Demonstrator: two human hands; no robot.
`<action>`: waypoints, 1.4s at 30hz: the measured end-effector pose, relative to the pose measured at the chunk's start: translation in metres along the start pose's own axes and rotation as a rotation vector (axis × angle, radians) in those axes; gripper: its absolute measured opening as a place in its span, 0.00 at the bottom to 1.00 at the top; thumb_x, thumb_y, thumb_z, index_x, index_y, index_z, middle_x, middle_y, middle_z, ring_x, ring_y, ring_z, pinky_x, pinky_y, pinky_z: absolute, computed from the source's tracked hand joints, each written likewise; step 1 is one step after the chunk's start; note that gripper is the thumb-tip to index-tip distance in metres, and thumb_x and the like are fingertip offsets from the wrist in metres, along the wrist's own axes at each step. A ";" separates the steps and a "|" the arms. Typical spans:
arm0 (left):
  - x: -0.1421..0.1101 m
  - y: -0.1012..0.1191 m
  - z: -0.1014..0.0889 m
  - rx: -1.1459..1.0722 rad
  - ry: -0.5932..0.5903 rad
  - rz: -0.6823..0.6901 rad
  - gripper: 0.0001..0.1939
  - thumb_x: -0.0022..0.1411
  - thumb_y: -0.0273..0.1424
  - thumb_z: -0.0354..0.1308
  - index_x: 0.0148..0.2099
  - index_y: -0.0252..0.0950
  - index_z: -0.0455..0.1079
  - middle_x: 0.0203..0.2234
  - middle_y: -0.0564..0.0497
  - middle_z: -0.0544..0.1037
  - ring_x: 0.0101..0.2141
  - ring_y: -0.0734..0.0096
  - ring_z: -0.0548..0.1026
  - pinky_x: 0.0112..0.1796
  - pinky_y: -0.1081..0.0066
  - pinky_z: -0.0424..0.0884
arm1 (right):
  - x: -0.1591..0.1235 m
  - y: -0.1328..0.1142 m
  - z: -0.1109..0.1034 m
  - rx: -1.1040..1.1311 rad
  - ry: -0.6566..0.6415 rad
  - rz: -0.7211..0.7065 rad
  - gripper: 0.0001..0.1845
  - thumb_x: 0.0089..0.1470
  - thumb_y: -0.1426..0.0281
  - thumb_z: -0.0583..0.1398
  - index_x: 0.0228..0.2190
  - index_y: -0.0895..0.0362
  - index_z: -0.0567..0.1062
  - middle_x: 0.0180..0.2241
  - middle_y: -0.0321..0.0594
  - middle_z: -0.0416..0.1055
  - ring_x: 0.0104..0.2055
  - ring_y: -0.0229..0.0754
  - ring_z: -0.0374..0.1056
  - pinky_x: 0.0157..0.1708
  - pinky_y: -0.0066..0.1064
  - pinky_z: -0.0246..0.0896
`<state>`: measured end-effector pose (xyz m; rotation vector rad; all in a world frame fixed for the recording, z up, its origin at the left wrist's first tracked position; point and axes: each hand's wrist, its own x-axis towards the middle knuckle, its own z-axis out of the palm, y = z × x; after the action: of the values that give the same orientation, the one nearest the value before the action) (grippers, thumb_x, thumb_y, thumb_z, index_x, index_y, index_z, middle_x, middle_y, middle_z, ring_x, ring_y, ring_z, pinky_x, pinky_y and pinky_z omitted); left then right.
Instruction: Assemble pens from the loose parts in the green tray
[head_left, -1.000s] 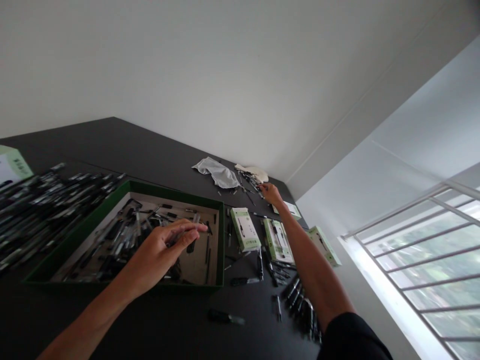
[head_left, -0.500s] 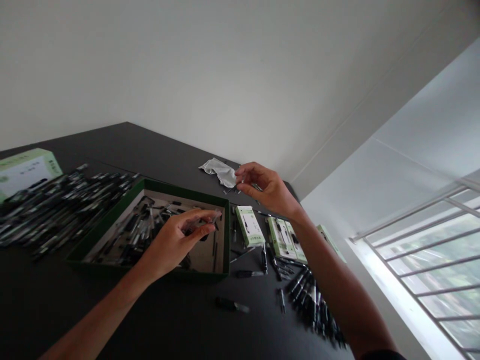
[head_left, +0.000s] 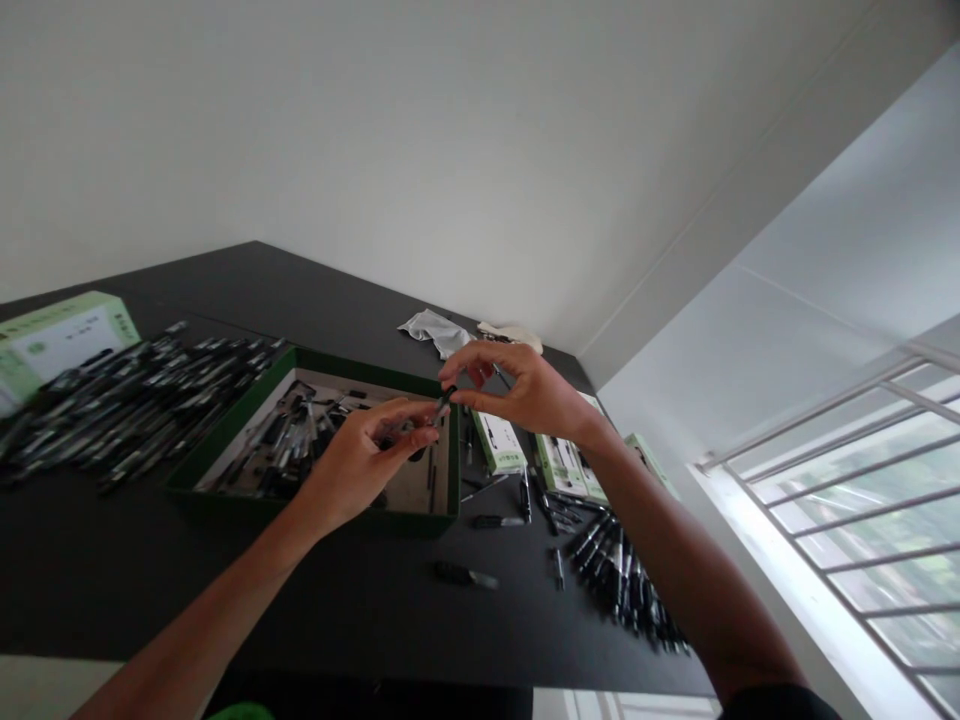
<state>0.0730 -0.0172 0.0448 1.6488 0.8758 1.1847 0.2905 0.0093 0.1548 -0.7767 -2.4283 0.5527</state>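
Note:
My left hand [head_left: 367, 450] is closed above the open green box, pinching a clear pen barrel [head_left: 439, 410] between thumb and fingers. The barrel has a dark upper end and tilts up to the right. At that dark end the thumb and fingertips of my right hand [head_left: 514, 385] are closed, so both hands meet on the same pen. Which exact part each one grips is partly hidden by the fingers. Beneath them, the green-rimmed box [head_left: 367, 372] holds a jumble of loose pen parts [head_left: 289, 440], some black and some clear.
Many black pens [head_left: 150, 405] lie in a heap left of the box, beside a green-and-white carton [head_left: 64, 345]. Right of the box are a small pen carton [head_left: 501, 445], scattered parts and a fanned pile of pens [head_left: 622, 580]. A crumpled grey cloth [head_left: 435, 328] rests near the wall.
My right hand has come down and left from beside the grey cloth and now meets the pen barrel in my left hand. The view has shifted slightly, showing the table's near edge.

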 end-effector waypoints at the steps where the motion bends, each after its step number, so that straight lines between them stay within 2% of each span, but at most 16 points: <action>1: 0.000 0.001 0.001 -0.003 -0.004 0.005 0.21 0.64 0.49 0.66 0.49 0.38 0.83 0.45 0.45 0.87 0.41 0.60 0.83 0.41 0.69 0.79 | -0.001 -0.001 0.001 0.006 -0.013 0.011 0.11 0.64 0.67 0.66 0.48 0.53 0.80 0.44 0.35 0.81 0.39 0.36 0.72 0.42 0.33 0.66; 5: 0.001 0.005 0.002 0.008 0.022 0.036 0.22 0.63 0.50 0.67 0.48 0.38 0.83 0.42 0.45 0.87 0.37 0.62 0.82 0.39 0.70 0.78 | -0.004 0.001 0.008 0.097 0.016 0.046 0.21 0.64 0.63 0.66 0.56 0.53 0.77 0.50 0.38 0.82 0.42 0.38 0.74 0.46 0.36 0.68; 9: 0.003 0.009 0.001 -0.026 0.085 0.057 0.22 0.61 0.50 0.68 0.43 0.37 0.84 0.37 0.46 0.87 0.33 0.65 0.81 0.35 0.71 0.76 | -0.007 0.010 0.030 0.173 0.090 0.063 0.17 0.64 0.58 0.66 0.49 0.55 0.81 0.47 0.41 0.82 0.41 0.40 0.75 0.41 0.35 0.68; 12: 0.004 0.010 0.001 -0.055 0.125 0.029 0.23 0.58 0.52 0.70 0.42 0.36 0.84 0.26 0.49 0.84 0.28 0.66 0.78 0.28 0.74 0.71 | -0.008 0.010 0.046 0.223 0.172 0.078 0.15 0.66 0.56 0.64 0.42 0.54 0.83 0.45 0.41 0.82 0.45 0.42 0.76 0.41 0.35 0.69; 14: 0.003 0.009 0.000 -0.048 0.130 0.009 0.24 0.60 0.52 0.68 0.43 0.35 0.84 0.20 0.52 0.79 0.22 0.70 0.73 0.21 0.75 0.64 | -0.009 0.007 0.048 0.212 0.251 0.085 0.14 0.66 0.57 0.64 0.40 0.53 0.83 0.43 0.40 0.83 0.44 0.42 0.76 0.42 0.35 0.69; 16: 0.002 0.006 -0.002 -0.045 0.131 -0.007 0.26 0.64 0.53 0.65 0.46 0.35 0.84 0.19 0.53 0.77 0.17 0.75 0.65 0.18 0.75 0.57 | -0.010 0.005 0.044 0.197 0.369 0.088 0.12 0.66 0.58 0.64 0.40 0.52 0.84 0.43 0.39 0.83 0.43 0.41 0.76 0.42 0.35 0.69; 19: 0.001 -0.002 -0.008 -0.091 0.157 -0.045 0.28 0.68 0.54 0.60 0.52 0.35 0.83 0.24 0.50 0.81 0.16 0.80 0.57 0.17 0.75 0.54 | -0.009 0.004 0.034 0.170 0.465 0.113 0.12 0.65 0.59 0.65 0.41 0.52 0.85 0.41 0.38 0.84 0.39 0.40 0.75 0.42 0.34 0.69; 23: 0.003 -0.016 -0.017 -0.162 0.180 -0.076 0.28 0.68 0.53 0.61 0.54 0.34 0.82 0.37 0.42 0.86 0.17 0.82 0.57 0.17 0.75 0.53 | -0.009 0.009 0.030 0.088 0.429 0.161 0.12 0.63 0.61 0.66 0.41 0.53 0.86 0.39 0.38 0.84 0.37 0.39 0.74 0.39 0.32 0.68; 25: 0.004 -0.021 -0.020 -0.167 0.177 -0.076 0.28 0.68 0.53 0.61 0.53 0.34 0.82 0.40 0.39 0.86 0.17 0.82 0.57 0.17 0.75 0.53 | -0.010 0.012 0.033 0.051 0.429 0.172 0.11 0.62 0.61 0.66 0.40 0.54 0.86 0.38 0.38 0.84 0.35 0.38 0.74 0.37 0.31 0.67; 34: 0.006 -0.035 -0.027 -0.130 0.166 -0.079 0.28 0.68 0.53 0.61 0.54 0.35 0.82 0.40 0.40 0.87 0.17 0.82 0.58 0.18 0.75 0.51 | -0.015 0.023 0.052 0.019 0.406 0.265 0.11 0.61 0.62 0.65 0.39 0.53 0.87 0.39 0.38 0.85 0.38 0.40 0.77 0.41 0.33 0.70; 39: 0.007 -0.025 -0.032 -0.061 0.200 -0.043 0.24 0.69 0.49 0.61 0.53 0.37 0.82 0.41 0.44 0.87 0.18 0.80 0.63 0.19 0.74 0.56 | -0.014 0.023 0.054 0.009 0.403 0.285 0.11 0.61 0.62 0.66 0.40 0.53 0.87 0.37 0.37 0.85 0.35 0.39 0.75 0.40 0.33 0.71; 42: 0.008 -0.008 -0.035 0.049 0.215 0.040 0.19 0.70 0.46 0.61 0.52 0.40 0.83 0.42 0.45 0.87 0.23 0.75 0.72 0.24 0.74 0.64 | -0.014 0.022 0.057 0.009 0.386 0.280 0.10 0.61 0.63 0.66 0.39 0.54 0.87 0.35 0.37 0.84 0.33 0.39 0.74 0.38 0.32 0.70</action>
<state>0.0413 0.0013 0.0450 1.6045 1.0157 1.3970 0.2757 0.0054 0.0943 -1.1171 -1.9759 0.4660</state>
